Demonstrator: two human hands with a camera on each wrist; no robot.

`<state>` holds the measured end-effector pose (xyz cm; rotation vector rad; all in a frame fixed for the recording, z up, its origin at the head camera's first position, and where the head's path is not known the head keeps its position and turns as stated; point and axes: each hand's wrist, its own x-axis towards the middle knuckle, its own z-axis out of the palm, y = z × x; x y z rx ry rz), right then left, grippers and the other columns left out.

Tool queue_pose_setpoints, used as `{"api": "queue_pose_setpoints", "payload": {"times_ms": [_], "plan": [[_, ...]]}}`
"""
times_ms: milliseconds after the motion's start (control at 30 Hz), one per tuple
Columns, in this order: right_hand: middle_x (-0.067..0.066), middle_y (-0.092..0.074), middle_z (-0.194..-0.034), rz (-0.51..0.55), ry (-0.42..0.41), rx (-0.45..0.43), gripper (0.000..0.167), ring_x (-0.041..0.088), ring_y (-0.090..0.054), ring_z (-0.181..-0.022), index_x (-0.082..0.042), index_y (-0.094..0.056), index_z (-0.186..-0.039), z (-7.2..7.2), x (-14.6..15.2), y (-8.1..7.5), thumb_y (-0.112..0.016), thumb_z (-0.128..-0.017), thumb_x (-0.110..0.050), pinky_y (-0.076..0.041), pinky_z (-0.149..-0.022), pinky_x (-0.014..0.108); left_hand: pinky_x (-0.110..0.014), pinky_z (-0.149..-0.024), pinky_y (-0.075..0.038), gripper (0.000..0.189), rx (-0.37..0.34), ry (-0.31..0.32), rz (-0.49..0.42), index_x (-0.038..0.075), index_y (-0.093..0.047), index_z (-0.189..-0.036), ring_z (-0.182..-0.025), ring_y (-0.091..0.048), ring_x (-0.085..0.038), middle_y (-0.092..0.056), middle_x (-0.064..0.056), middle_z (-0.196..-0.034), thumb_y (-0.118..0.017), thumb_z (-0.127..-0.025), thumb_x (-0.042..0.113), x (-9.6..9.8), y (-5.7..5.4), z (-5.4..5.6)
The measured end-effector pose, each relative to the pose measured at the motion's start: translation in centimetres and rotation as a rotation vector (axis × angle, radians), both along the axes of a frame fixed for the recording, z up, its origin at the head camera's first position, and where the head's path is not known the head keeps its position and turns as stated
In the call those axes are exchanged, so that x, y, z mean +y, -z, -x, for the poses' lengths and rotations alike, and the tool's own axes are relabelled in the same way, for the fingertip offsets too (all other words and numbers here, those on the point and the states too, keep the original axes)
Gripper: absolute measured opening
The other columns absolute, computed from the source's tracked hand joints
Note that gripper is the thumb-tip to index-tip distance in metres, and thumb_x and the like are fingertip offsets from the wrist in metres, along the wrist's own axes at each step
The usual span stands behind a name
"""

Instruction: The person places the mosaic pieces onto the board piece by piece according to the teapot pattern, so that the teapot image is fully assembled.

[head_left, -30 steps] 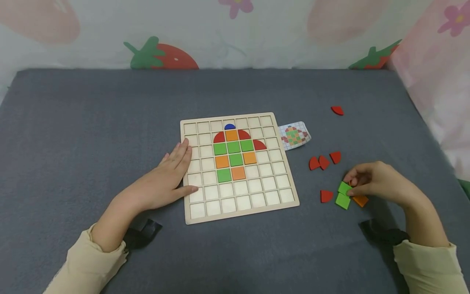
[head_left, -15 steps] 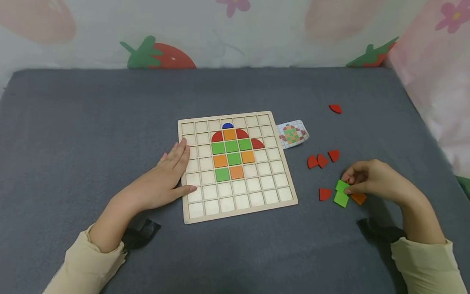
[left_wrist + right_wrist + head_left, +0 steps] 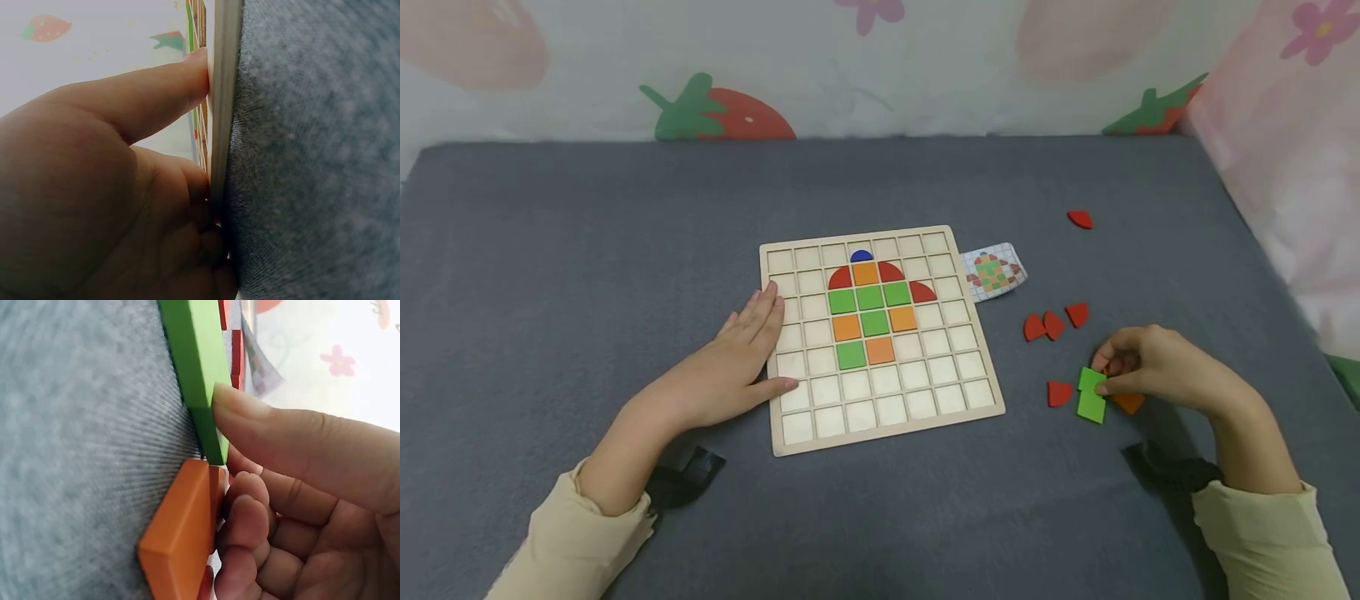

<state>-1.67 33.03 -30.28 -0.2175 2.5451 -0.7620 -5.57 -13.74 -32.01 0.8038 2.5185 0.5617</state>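
Green tile [image 3: 1090,378] at lower right's pinched by the right hand [image 3: 1165,367], straight-fingered left hand [image 3: 722,371] touching the central board [image 3: 891,412].

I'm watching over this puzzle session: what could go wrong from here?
The right hand has its thumb on a green tile lying against a second green tile; lifting one might drag the other. The left hand rests at the edge of the board; a push could shift it and jog the set tiles. The card adjoins the board, so it might get bumped too.
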Motion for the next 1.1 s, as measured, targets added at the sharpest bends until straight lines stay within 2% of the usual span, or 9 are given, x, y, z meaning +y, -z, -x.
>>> {"api": "queue_pose_setpoints", "payload": {"times_ms": [367, 567, 833, 1100], "plan": [[0.0, -0.06, -0.075, 0.038, -0.018, 0.026, 0.019, 0.009, -0.054, -0.065, -0.005, -0.062, -0.089, -0.1, 0.0, 0.1, -0.077, -0.078, -0.012, -0.047, -0.056, 0.025, -0.052, -0.112, -0.007, 0.087, 0.007, 0.002, 0.001, -0.005, 0.0, -0.148, -0.142, 0.008, -0.03, 0.014, -0.016, -0.155, -0.055, -0.095, 0.036, -0.1, 0.0, -0.1], [0.002, -0.062, -0.078, 0.08, 0.001, 0.053, 0.015, 0.01, -0.057, -0.065, -0.007, -0.06, -0.084, -0.1, -0.1, -0.1, -0.074, -0.08, -0.008, -0.047, -0.055, 0.026, -0.052, -0.112, -0.007, 0.086, 0.011, 0.001, 0.002, -0.006, -0.001, -0.148, -0.142, 0.008, -0.031, 0.014, -0.016, -0.155, -0.055, -0.095, 0.036, 0.0, -0.1, -0.1], [0.003, -0.066, -0.084, 0.134, 0.049, 0.088, 0.013, 0.011, -0.063, -0.074, -0.005, -0.061, -0.086, 0.3, -0.8, -0.1, -0.072, -0.083, -0.01, -0.051, -0.059, 0.027, -0.052, -0.112, -0.007, 0.086, 0.01, 0.002, 0.004, -0.005, -0.001, -0.148, -0.143, 0.009, -0.03, 0.014, -0.015, -0.156, -0.056, -0.095, 0.035, 0.0, -0.2, -0.1], [0.005, -0.065, -0.082, 0.223, 0.067, 0.098, 0.014, 0.014, -0.063, -0.073, -0.001, -0.062, -0.09, 1.2, -2.4, -0.7, -0.072, -0.084, -0.01, -0.052, -0.06, 0.027, -0.052, -0.112, -0.007, 0.086, 0.011, 0.001, 0.014, -0.005, -0.001, -0.148, -0.142, 0.008, -0.03, 0.014, -0.015, -0.156, -0.055, -0.095, 0.036, 0.0, -0.1, -0.1]]}}
